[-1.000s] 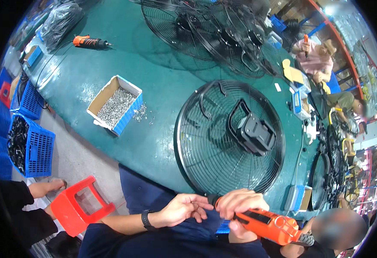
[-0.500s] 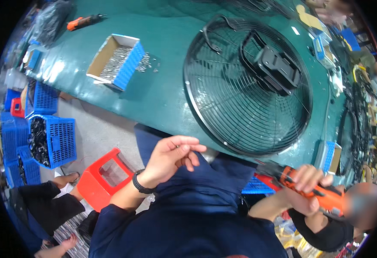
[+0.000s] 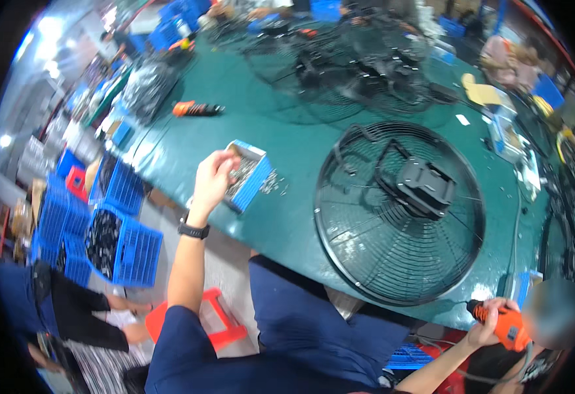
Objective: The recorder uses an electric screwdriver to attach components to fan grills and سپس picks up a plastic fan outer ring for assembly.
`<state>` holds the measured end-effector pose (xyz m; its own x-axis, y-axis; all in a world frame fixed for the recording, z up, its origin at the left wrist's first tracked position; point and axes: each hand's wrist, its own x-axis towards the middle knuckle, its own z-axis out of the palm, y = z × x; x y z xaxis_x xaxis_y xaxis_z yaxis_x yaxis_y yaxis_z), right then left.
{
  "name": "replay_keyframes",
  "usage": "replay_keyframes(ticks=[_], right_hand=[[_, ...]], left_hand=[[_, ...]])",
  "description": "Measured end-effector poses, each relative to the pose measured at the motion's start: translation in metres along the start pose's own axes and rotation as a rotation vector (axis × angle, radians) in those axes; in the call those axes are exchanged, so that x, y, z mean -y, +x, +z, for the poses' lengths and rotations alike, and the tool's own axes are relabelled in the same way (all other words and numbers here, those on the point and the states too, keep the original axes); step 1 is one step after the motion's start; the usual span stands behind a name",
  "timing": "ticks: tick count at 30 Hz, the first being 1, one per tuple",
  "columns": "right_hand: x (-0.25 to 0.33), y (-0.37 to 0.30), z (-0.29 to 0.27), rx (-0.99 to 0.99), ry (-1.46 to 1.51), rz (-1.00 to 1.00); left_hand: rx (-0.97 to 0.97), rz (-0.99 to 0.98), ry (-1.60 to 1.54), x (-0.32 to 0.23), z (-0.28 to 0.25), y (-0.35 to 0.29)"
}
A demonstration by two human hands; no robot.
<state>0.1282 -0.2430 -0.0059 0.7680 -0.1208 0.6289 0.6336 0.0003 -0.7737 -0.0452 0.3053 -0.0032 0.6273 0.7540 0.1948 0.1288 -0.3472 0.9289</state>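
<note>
My left hand (image 3: 214,178) is at the near left edge of a small blue-and-white cardboard box (image 3: 253,185) of small metal screws. Its fingers are loosely curved and a little apart, with nothing visible in them. At the lower right my right hand (image 3: 491,323) grips an orange electric screwdriver (image 3: 512,328), whose black tip points left toward the table edge. Between the hands a round black wire fan guard (image 3: 399,262) lies on the green table (image 3: 281,226). A black motor housing (image 3: 426,187) and a curved black bracket (image 3: 345,157) sit on it.
Loose screws (image 3: 273,182) lie beside the box. Another orange screwdriver (image 3: 197,109) rests farther back, near a dark plastic bag (image 3: 148,88). More fan guards (image 3: 360,79) pile up behind. Blue crates (image 3: 140,253) and a red stool (image 3: 218,328) stand left. People are nearby.
My left hand has moved forward from in front of my body to the screw box. The right hand has lowered slightly, still holding the screwdriver. The view has tilted up, showing more of the far table.
</note>
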Motion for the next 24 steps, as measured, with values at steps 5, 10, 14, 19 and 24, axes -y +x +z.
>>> replay_keyframes(ticks=[5,10,14,19,24], right_hand=[[-0.002,-0.004,0.012,0.101,-0.080,-0.017],[-0.004,-0.008,0.007,0.080,-0.076,-0.003],[0.008,-0.002,0.009,0.038,-0.027,-0.022],[0.006,0.000,0.005,-0.007,0.078,-0.026],[0.010,0.001,-0.005,-0.059,0.126,-0.028]], left_hand=[[-0.049,0.026,0.427,0.008,0.006,0.013],[-0.016,-0.046,0.315,-0.001,0.014,0.012],[-0.016,-0.033,0.313,-0.002,0.014,0.013],[-0.010,-0.070,0.324,-0.006,0.006,0.009],[0.030,-0.141,0.461,-0.015,0.013,0.015]])
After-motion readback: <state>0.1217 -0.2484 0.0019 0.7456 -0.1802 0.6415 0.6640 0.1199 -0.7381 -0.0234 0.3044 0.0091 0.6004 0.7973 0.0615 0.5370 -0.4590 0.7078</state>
